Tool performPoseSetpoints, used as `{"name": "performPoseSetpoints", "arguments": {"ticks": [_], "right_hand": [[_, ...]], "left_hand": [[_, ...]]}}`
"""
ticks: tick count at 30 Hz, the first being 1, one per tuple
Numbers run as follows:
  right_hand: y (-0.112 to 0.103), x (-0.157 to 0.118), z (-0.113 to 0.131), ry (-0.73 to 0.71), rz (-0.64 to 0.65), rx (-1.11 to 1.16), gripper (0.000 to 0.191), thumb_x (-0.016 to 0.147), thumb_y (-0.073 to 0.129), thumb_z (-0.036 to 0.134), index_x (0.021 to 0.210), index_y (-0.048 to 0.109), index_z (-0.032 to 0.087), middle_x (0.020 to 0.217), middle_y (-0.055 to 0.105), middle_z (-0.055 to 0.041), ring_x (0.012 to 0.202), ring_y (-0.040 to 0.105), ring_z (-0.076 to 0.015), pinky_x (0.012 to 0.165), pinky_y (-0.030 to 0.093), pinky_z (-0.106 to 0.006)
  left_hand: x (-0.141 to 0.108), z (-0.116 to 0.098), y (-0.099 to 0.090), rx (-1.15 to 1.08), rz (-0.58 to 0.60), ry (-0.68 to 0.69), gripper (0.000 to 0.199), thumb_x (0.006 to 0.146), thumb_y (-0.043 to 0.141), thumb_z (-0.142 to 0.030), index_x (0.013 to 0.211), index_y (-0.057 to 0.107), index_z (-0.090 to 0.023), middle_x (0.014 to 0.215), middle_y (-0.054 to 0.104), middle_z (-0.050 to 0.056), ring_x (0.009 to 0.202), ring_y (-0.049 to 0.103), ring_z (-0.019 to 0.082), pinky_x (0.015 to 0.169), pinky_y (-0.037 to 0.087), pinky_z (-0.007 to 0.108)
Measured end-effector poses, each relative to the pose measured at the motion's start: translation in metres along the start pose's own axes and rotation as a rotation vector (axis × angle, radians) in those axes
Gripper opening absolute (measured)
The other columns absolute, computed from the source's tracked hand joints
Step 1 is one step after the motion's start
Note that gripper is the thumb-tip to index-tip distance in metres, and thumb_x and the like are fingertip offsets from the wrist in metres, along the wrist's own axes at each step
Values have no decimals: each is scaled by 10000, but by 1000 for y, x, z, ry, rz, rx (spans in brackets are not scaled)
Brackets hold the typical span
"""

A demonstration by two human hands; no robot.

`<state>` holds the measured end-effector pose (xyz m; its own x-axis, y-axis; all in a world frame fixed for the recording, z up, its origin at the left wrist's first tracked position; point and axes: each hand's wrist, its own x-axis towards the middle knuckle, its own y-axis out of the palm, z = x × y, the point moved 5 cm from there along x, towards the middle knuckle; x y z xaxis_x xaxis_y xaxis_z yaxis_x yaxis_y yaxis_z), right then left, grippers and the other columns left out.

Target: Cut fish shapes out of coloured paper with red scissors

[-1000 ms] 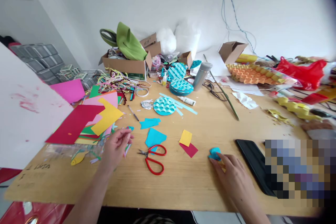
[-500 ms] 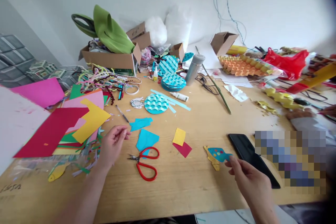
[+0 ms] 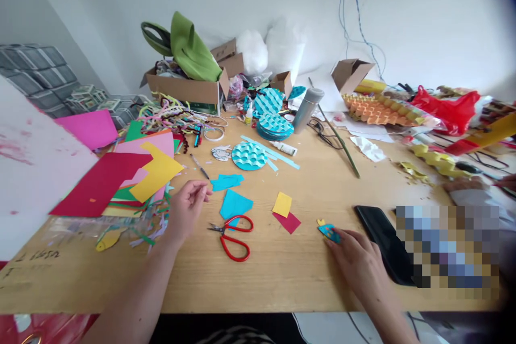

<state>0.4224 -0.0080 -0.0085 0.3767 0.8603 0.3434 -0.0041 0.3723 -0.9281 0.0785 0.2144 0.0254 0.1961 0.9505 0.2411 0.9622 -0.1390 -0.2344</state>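
My right hand (image 3: 357, 252) is closed on a blue paper fish (image 3: 329, 231) with coloured dots, low over the table, and the fingers hide its rear part. A bit of a yellow paper fish (image 3: 321, 222) peeks out beside it; the rest is covered. My left hand (image 3: 188, 205) hovers with curled fingers drawn together, nothing visible in them. Near it lie blue paper scraps (image 3: 236, 203) and red-handled scissors (image 3: 236, 239), blades pointing left. Between the hands, a yellow paper piece (image 3: 282, 204) overlaps a dark red one (image 3: 288, 222).
Coloured paper sheets (image 3: 100, 183) pile up on the left. A black phone (image 3: 381, 244) lies right of my right hand. Further back are a blue scaled disc (image 3: 249, 156), a glue bottle (image 3: 284, 148) and a flask (image 3: 308, 110). A co-worker's sleeve (image 3: 470, 199) rests at the right.
My right hand has shifted slightly left and turned over the blue fish, covering more of it and of the yellow fish. The left hand keeps its curled pose; the whole view has shifted.
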Motion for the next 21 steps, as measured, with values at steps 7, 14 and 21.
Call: {"name": "performPoseSetpoints", "arguments": {"ticks": [7,14,21], "right_hand": [[-11,34,34,-94,-195,24,526,882,357,525,977,666,110,954,638,-173,853,577,-307,801,436,-471],[-22,95,147,-289,176,570,214,882,482,335,879,643,193,884,662,-75,820,613,-204,721,484,-320],[-1,56,234,-673,616,264,100,819,586,233,888,620,170,868,651,-71,799,640,-235,674,466,-312]], "left_hand": [[0,0,-1,34,-21,52,184,834,518,-321,922,573,-169,774,671,42,649,643,131,611,526,241],[3,16,-1,140,-5,111,162,847,493,-289,948,575,-191,829,681,55,766,664,159,694,532,275],[14,20,-26,51,-221,101,135,805,534,-256,908,583,-185,870,667,75,820,658,176,739,529,304]]}}
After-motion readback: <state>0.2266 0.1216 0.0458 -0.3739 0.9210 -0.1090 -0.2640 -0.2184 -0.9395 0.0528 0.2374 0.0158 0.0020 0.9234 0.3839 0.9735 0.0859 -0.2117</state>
